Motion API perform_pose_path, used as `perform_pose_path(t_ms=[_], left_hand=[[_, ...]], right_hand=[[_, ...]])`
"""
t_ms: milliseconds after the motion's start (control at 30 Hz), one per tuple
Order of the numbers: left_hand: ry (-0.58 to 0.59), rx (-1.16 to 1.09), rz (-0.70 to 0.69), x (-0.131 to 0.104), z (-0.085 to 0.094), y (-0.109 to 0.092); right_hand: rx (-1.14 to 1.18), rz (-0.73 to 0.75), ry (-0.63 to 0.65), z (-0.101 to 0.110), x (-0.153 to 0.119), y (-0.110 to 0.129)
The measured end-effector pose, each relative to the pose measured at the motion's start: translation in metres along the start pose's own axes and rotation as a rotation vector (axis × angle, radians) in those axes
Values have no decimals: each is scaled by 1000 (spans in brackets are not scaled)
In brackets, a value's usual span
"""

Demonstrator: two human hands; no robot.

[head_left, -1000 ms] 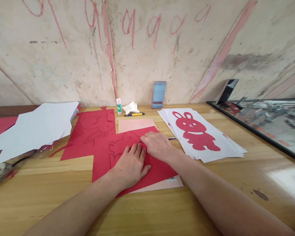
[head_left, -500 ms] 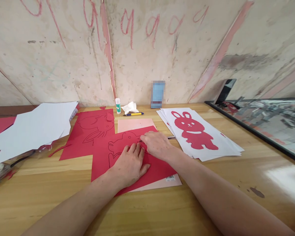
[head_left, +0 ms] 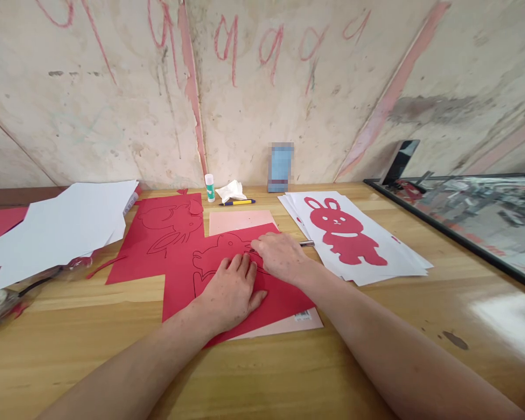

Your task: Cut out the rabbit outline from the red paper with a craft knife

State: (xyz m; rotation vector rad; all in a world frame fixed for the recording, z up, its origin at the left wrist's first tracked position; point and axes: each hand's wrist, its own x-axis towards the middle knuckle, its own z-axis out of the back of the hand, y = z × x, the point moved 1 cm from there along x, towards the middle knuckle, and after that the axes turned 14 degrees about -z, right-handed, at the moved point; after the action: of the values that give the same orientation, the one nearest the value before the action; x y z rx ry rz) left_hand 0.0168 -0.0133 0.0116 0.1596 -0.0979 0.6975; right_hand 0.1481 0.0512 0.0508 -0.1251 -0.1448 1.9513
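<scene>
A red sheet of paper (head_left: 179, 303) with an animal outline drawn in dark line lies in front of me, over a pale pink board (head_left: 240, 220). My left hand (head_left: 231, 290) rests flat on this sheet, fingers stretched out and thumb apart. Just right of its fingertips, my right hand (head_left: 280, 255) is closed around a slim craft knife (head_left: 307, 243). Its silver end sticks out behind the hand, while the tip is at the drawn lines, mostly covered by the fingers. Left of there lies another red sheet (head_left: 133, 256) with a rabbit outline and cut lines.
White sheets bearing a red paper rabbit (head_left: 339, 230) lie on the right. Behind are a glue stick (head_left: 209, 188), crumpled tissue (head_left: 231, 191), a yellow-blue pen (head_left: 238, 202) and a blurred blue object (head_left: 280, 168). White paper (head_left: 61, 224) is at left, a black-edged panel (head_left: 464, 233) far right.
My right hand has shifted very slightly along the drawn lines with the craft knife. My left hand and the red sheet look unmoved.
</scene>
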Motion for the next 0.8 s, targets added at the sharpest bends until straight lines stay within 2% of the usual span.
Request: perform_pose_path(t_ms=[600, 800], left_hand=[[-7, 25, -9, 0, -2, 0], [-12, 33, -12, -1, -3, 0]], right_hand=[[-33, -37, 66, 4, 0, -2], [-27, -41, 49, 3, 1, -3]])
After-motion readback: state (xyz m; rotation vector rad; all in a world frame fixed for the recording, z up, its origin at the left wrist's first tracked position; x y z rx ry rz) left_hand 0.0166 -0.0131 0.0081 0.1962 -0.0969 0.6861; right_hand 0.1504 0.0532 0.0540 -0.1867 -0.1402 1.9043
